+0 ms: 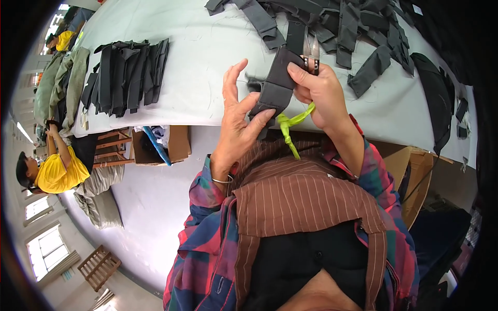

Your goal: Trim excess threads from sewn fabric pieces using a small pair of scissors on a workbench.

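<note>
Between my two hands, over the near edge of the table, is a dark grey folded fabric piece [278,78]. My left hand [234,122] pinches its lower end between thumb and bent fingers, while another finger points up and away. My right hand [324,96] grips the upper right edge with the thumb on top. That same hand also holds small thread snips [311,51], blades pointing away from me. A bright yellow-green strip of cloth [288,130] hangs below the right hand; where it is fastened is hidden.
A neat row of dark fabric pieces [132,78] lies left on the white-covered table [194,39]. Loose dark strips [342,28] are heaped at the far right. A dark bundle [434,98] lies at the right edge. Below stands a cardboard box [179,144]; a person in yellow [65,168] works at left.
</note>
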`<state>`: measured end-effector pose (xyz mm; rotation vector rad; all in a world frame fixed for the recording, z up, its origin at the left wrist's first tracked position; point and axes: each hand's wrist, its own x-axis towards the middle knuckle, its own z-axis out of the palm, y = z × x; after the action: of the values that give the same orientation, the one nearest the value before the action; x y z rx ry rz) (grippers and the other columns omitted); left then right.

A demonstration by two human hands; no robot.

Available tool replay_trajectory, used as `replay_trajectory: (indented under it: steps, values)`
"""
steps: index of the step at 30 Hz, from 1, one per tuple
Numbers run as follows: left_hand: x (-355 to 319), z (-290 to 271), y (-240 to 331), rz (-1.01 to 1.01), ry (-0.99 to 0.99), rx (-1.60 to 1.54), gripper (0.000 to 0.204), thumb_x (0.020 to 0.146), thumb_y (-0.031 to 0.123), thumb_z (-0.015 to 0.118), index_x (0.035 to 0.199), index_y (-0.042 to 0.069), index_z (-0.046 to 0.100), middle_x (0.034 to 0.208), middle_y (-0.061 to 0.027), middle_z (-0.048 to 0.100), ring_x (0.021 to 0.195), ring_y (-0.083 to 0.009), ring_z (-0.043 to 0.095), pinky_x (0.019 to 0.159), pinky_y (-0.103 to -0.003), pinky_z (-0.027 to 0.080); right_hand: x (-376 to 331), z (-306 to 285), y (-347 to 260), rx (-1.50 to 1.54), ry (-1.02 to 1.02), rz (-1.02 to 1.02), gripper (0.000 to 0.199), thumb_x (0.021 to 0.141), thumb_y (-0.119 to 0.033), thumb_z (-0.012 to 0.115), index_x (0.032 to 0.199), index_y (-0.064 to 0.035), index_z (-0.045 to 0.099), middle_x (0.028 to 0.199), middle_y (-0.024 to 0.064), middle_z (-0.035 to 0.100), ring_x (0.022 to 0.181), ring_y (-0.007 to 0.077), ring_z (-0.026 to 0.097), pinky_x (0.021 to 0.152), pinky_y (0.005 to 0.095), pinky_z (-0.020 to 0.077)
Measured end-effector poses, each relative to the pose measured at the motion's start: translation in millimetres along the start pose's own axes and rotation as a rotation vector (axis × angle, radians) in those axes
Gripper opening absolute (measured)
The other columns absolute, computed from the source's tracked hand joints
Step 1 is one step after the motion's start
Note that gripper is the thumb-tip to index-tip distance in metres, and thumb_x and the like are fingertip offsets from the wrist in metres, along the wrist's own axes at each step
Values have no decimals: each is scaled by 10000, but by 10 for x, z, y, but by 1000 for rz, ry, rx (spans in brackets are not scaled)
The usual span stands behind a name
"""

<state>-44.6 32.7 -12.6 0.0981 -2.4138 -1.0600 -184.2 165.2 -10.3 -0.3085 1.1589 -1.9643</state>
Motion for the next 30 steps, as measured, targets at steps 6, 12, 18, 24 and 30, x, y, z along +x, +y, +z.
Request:
replay_trajectory:
  steps: [6,12,18,24,30]
  values:
    - [19,-17,-6,-480,-53,-782,225,941,161,579,1107,10,586,1141,-54,585,1003,-109,542,860,-247,433,109,35,31,-83,50,-153,140,865,-157,673,887,-41,597,663,-56,481,548,48,389,493,205,315]
    - [22,36,-130,-479,144,-761,267,925,150,612,1131,-17,586,986,-17,631,868,-64,556,769,-208,459,-164,82,-151,-844,165,-683,284,796,-179,725,1057,-99,644,819,18,636,694,122,547,622,257,419]
    - [121,-10,-37,-524,69,-702,251,913,144,624,1102,-20,609,949,-12,636,843,-57,550,747,-206,459,-192,75,-119,-1379,50,-888,169,717,-209,746,856,-137,683,708,-16,614,639,180,554,581,309,368]
    - [146,-39,-76,-525,26,-654,241,909,147,620,1085,-17,618,919,-7,637,822,-55,543,733,-205,455,-267,42,-228,-1508,-102,-768,174,700,-159,753,853,-108,690,722,12,632,645,194,555,619,307,376]
    - [147,-55,-51,-488,-3,-555,236,907,150,619,1072,-19,621,896,-15,644,818,-63,549,738,-214,457,-223,-1,-222,-1366,-23,-873,152,715,-214,743,804,-131,653,714,-18,625,632,190,546,584,318,356]
